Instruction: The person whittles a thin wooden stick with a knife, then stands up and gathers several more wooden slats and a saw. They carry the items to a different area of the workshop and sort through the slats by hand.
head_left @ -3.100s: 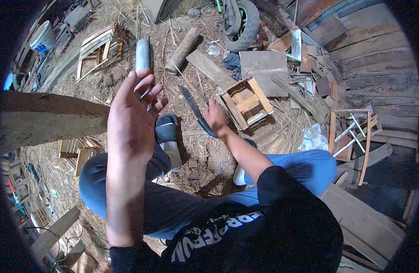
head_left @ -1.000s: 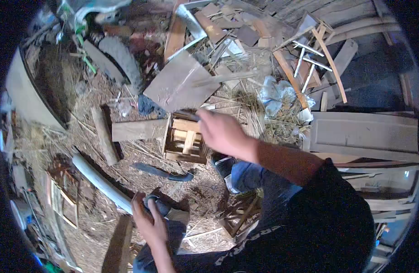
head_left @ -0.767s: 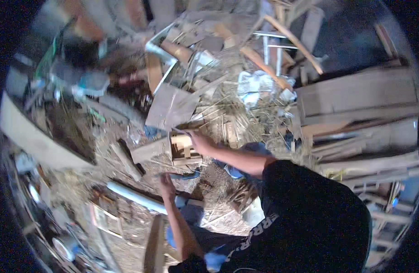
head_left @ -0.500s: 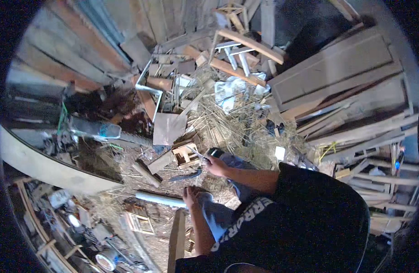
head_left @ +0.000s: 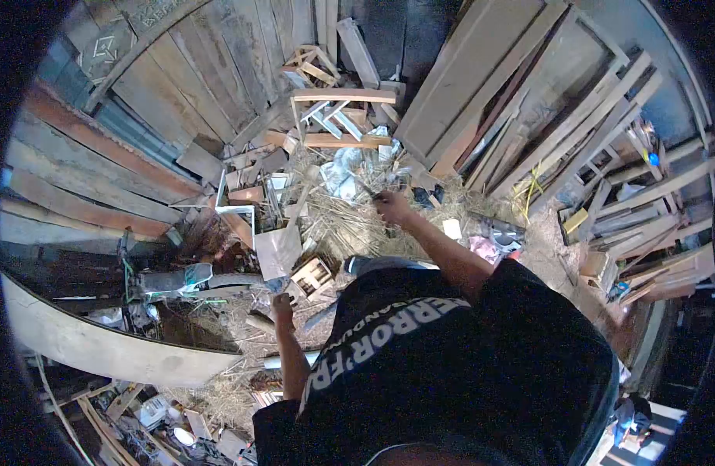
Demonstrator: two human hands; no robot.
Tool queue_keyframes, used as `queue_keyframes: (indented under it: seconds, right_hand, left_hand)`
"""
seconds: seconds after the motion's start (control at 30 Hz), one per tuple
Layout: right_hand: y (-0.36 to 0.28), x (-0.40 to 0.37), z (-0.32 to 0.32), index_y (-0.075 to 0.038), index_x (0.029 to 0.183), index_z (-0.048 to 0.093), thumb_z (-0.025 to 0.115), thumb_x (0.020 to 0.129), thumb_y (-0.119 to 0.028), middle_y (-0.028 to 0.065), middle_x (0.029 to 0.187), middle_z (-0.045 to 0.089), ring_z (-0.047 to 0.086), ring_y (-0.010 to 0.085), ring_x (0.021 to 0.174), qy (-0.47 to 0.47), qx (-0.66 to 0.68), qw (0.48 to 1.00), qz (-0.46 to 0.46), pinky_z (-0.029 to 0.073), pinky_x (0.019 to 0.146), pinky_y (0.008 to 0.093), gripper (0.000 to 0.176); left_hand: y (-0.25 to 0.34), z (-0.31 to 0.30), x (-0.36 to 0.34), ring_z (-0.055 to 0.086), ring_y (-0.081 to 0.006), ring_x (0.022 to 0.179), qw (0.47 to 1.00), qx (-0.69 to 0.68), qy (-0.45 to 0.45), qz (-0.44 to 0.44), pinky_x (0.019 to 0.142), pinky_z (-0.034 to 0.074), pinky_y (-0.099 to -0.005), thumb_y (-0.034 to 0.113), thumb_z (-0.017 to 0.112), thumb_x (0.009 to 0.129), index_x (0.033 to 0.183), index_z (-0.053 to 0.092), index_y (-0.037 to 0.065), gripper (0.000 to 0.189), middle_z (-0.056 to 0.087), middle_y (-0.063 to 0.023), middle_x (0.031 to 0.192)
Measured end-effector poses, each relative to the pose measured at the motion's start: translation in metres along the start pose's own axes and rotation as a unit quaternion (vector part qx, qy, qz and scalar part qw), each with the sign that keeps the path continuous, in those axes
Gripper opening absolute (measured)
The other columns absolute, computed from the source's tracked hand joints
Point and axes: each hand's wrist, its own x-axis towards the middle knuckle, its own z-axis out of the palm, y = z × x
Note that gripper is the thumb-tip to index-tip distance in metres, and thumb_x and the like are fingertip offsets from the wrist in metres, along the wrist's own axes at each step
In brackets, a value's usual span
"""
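My right hand (head_left: 392,208) is raised over the straw and scraps, its fingers closed round a thin, knife-like tool (head_left: 365,188). Motion blurs the tool's far end. Lower and to the left, my left hand (head_left: 282,306) hovers with its thumb and fingers apart, holding nothing I can see. Close beside it stands a small wooden box frame (head_left: 314,278) with bars across its opening. A pale tube (head_left: 273,363) lies below the left hand, partly hidden by my forearm. Between the box and my shirt, a dark curved piece (head_left: 320,317) shows in part.
Thin sticks and straw (head_left: 338,225) cover the floor ahead. Planks and a door panel (head_left: 474,70) lean at the right. A long curved pale board (head_left: 116,342) stands at the left, near a bicycle-like frame (head_left: 175,281). What looks like another person (head_left: 633,415) is at lower right.
My right hand has swung forward and away from my knees with the tool. The left hand has lifted off my knee toward the box. My view has turned and my body leans forward.
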Motion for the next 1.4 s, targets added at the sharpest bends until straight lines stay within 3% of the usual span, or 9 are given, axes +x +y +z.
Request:
queue_keyframes:
  seconds: [0.3,0.47,0.67,0.83,1.0,1.1,1.2,1.27,1.4]
  right_hand:
    - [0.037,-0.088,-0.072,-0.003,0.108,0.067,0.067,0.09,-0.025,0.0049,0.074,0.063,0.052,0.0125,0.055,0.139,0.148,0.979,0.028,0.041,0.049,0.029,0.027]
    - [0.031,-0.129,-0.076,-0.004,0.104,0.066,0.067,0.091,-0.029,0.0027,0.072,0.059,0.049,0.0112,0.052,0.144,0.161,0.972,0.09,0.04,0.046,0.029,0.029]
    - [0.023,-0.16,-0.081,-0.002,0.099,0.065,0.067,0.092,-0.03,0.0021,0.071,0.057,0.049,0.0112,0.053,0.16,0.142,0.974,0.073,0.041,0.047,0.0293,0.029]
    - [0.013,-0.16,-0.096,-0.003,0.098,0.065,0.066,0.093,-0.032,0.0016,0.072,0.057,0.048,0.0108,0.053,0.18,0.172,0.967,0.052,0.04,0.048,0.0284,0.03]
    - [-0.001,-0.148,-0.117,-0.003,0.098,0.067,0.064,0.095,-0.029,0.0032,0.076,0.061,0.051,0.0116,0.056,0.186,0.2,0.961,0.042,0.041,0.051,0.0284,0.026]
    - [0.015,-0.122,-0.136,-0.003,0.101,0.068,0.062,0.096,-0.027,0.0036,0.077,0.062,0.052,0.0114,0.059,0.184,0.198,0.961,0.066,0.042,0.053,0.028,0.025]
    - [0.036,-0.093,-0.161,-0.003,0.103,0.068,0.061,0.096,-0.027,0.0039,0.078,0.062,0.052,0.0112,0.061,0.178,0.201,0.959,0.092,0.042,0.054,0.0275,0.025]
    - [0.053,-0.069,-0.184,-0.003,0.103,0.068,0.06,0.096,-0.027,0.0042,0.079,0.062,0.052,0.0113,0.061,0.175,0.218,0.956,0.093,0.042,0.054,0.0272,0.026]
    - [0.066,-0.021,-0.244,-0.004,0.105,0.067,0.061,0.095,-0.027,0.0041,0.079,0.062,0.05,0.0108,0.056,0.185,0.255,0.944,0.099,0.041,0.051,0.0279,0.026]
  left_hand:
    - [0.008,0.036,-0.077,0.068,-0.0266,0.087,0.97,-0.235,-0.049,-0.044,0.073,0.053,-0.0412,0.033,0.057,0.095,0.128,0.053,0.008,0.042,0.068,-0.0135,0.113]
    - [-0.039,0.03,-0.085,0.068,-0.0267,0.089,0.989,-0.083,-0.105,-0.065,0.071,0.053,-0.0393,0.041,0.053,0.098,0.128,0.052,0.002,0.049,0.068,-0.0136,0.116]
    - [-0.055,0.027,-0.087,0.067,-0.0274,0.094,0.972,-0.141,-0.059,-0.179,0.074,0.051,-0.0431,0.047,0.055,0.096,0.131,0.053,0.014,0.047,0.068,-0.0067,0.119]
    - [-0.026,0.042,-0.083,0.06,-0.0322,0.108,0.975,-0.163,-0.133,-0.074,0.092,0.047,-0.0483,0.052,0.058,0.094,0.129,0.051,0.008,0.057,0.061,-0.0106,0.127]
    - [0.013,0.068,-0.069,0.06,-0.0342,0.11,0.975,-0.136,-0.142,-0.105,0.092,0.046,-0.0452,0.047,0.048,0.101,0.137,0.045,0.007,0.054,0.06,-0.0131,0.134]
    - [0.03,0.083,-0.061,0.064,-0.0285,0.105,0.979,-0.109,-0.105,-0.132,0.09,0.047,-0.0414,0.044,0.051,0.098,0.131,0.056,0.01,0.048,0.064,-0.0101,0.127]
    - [0.05,0.104,-0.069,0.064,-0.0258,0.106,0.986,-0.069,-0.151,-0.029,0.086,0.046,-0.0379,0.048,0.049,0.099,0.131,0.055,0.01,0.05,0.064,-0.0081,0.128]
    - [0.076,0.129,-0.053,0.063,-0.0247,0.11,0.982,-0.087,-0.125,-0.115,0.084,0.045,-0.036,0.052,0.048,0.099,0.135,0.052,0.01,0.056,0.063,-0.008,0.129]
    - [0.105,0.211,-0.012,0.063,-0.0271,0.111,0.983,-0.09,-0.132,-0.089,0.087,0.046,-0.0401,0.055,0.049,0.098,0.139,0.047,0.007,0.063,0.062,-0.01,0.13]
